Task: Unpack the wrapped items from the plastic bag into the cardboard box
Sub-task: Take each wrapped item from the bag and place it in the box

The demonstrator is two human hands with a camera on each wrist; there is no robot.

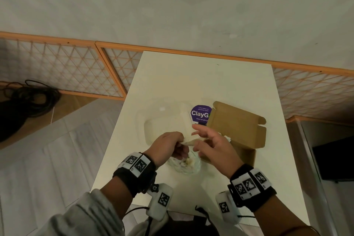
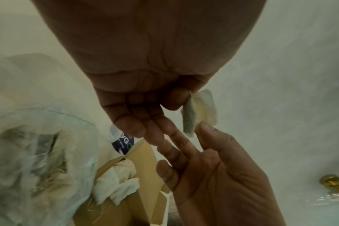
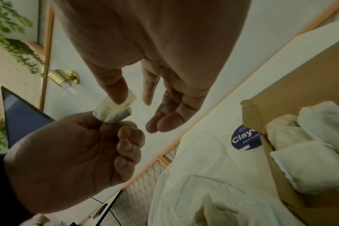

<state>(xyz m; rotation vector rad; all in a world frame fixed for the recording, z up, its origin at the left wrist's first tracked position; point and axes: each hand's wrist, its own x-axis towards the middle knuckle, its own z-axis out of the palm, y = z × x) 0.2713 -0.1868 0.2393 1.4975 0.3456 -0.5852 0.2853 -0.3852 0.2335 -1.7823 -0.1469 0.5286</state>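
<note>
Left hand (image 1: 168, 144): fingers curled, pinching a small wrapped item (image 2: 198, 110) between thumb and forefinger; held above the counter, over the near end of the bag.
Right hand (image 1: 212, 144): thumb tip touches the far end of the same item; the other fingers (image 3: 164, 119) are spread and only loosely bent, gripping nothing. No closed grip on the item shows in any view.
Wrapped item: pale, translucent wrapping, short and flattened; it spans the gap between the two hands and is clear of bag and box.
Bag (image 1: 183, 163): clear plastic, crumpled, lying on the counter directly below the hands. Pale wrapped shapes show through the film; their number cannot be told.
Box (image 1: 237, 124): brown cardboard, lid flap open and leaning away from the person, standing on the counter just right of the bag.
Box contents (image 3: 310, 145): white wrapped bundles lie inside, against the wall nearest the bag.
Sticker (image 1: 201, 114): round, purple, white lettering starting "Clay"; it sits beyond the hands, its right edge hidden by the box flap.
Counter (image 1: 191, 74): white, rectangular, its far edge meeting a wall with orange lattice panels.
Wrists: each carries a black band with square black-and-white markers and a white camera module.
Floor, left of counter: a coil of black cable (image 1: 28, 99).
</note>
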